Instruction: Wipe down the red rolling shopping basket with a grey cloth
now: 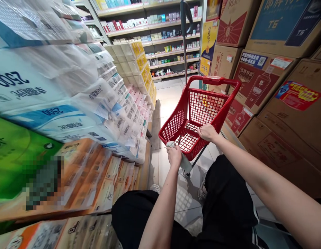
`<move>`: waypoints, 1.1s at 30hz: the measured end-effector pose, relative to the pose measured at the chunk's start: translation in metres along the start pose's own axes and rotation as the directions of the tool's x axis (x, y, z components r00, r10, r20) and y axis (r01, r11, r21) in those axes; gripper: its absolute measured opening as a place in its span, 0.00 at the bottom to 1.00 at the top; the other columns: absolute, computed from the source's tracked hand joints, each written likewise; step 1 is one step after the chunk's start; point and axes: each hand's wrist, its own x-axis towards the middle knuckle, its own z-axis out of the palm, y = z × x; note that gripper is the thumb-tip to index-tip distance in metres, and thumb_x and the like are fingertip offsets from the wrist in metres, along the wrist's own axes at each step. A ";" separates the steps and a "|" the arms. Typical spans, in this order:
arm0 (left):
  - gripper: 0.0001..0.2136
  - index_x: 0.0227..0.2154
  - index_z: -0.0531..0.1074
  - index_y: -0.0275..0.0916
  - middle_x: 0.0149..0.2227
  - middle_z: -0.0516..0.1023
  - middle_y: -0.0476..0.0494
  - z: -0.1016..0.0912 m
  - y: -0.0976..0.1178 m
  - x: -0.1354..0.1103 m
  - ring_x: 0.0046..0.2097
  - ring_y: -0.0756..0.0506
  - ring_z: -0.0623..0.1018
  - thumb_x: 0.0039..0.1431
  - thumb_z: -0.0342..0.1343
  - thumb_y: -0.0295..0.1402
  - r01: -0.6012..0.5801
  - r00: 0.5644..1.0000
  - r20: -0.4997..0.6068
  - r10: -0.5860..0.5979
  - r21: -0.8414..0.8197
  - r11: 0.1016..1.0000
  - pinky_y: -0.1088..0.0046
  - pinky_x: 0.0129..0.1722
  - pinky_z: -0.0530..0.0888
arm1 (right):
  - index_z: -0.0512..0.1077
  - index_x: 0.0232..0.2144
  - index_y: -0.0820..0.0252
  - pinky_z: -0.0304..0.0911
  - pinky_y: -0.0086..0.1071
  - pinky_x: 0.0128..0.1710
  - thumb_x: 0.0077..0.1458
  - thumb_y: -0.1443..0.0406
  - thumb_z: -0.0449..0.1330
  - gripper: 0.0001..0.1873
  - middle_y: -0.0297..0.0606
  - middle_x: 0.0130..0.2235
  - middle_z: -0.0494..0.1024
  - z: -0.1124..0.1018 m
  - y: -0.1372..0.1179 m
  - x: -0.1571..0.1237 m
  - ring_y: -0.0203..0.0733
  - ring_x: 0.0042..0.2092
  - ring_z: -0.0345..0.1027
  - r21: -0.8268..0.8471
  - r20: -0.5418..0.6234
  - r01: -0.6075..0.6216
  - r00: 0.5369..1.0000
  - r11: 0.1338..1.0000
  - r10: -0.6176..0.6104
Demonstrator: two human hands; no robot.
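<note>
In front of me stands a red plastic shopping cart (193, 147) with a lattice basket. My left hand (174, 154) is closed around a greyish cloth (186, 165) at the cart's near left rim; one end of the cloth hangs below the hand. On the near right rim, my right hand (206, 132) has its fingers wrapped over the red edge. The cart's handlebar (211, 80) is at the far side, away from me. Light tiles show through the basket's holes.
Stacked packs of tissue paper (72, 86) line the left. Cardboard cartons (282, 121) are piled along the right. Behind the cart rises a grey pole (185, 55) with a dark hooked top. Shelves (155, 26) of small boxes and bottles close the aisle's far end.
</note>
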 end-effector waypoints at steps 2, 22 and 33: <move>0.21 0.47 0.60 0.26 0.44 0.72 0.23 0.005 0.005 -0.013 0.46 0.36 0.75 0.60 0.41 0.40 -0.014 1.000 0.008 0.013 0.004 1.000 0.64 0.43 0.70 | 0.78 0.26 0.67 0.52 0.36 0.40 0.63 0.63 0.38 0.30 0.49 0.32 0.79 -0.002 -0.004 0.002 0.44 0.36 0.71 0.008 0.002 -0.032 0.999 0.999 0.032; 0.20 0.55 0.61 0.33 0.55 0.66 0.34 0.001 -0.034 -0.008 0.62 0.40 0.59 0.60 0.43 0.28 -0.804 0.565 0.039 0.824 0.249 0.540 0.54 0.64 0.49 | 0.79 0.31 0.69 0.51 0.38 0.42 0.62 0.62 0.39 0.29 0.52 0.35 0.79 -0.004 -0.025 0.024 0.46 0.39 0.71 0.078 0.000 -0.093 0.996 0.993 0.093; 0.18 0.52 0.64 0.34 0.54 0.67 0.35 -0.024 -0.055 0.041 0.61 0.41 0.60 0.59 0.42 0.28 -0.824 0.533 0.143 0.834 0.312 0.474 0.58 0.64 0.49 | 0.79 0.28 0.67 0.51 0.36 0.41 0.63 0.60 0.39 0.31 0.48 0.32 0.80 -0.004 -0.035 0.032 0.44 0.37 0.70 0.112 -0.044 -0.018 0.999 0.994 0.024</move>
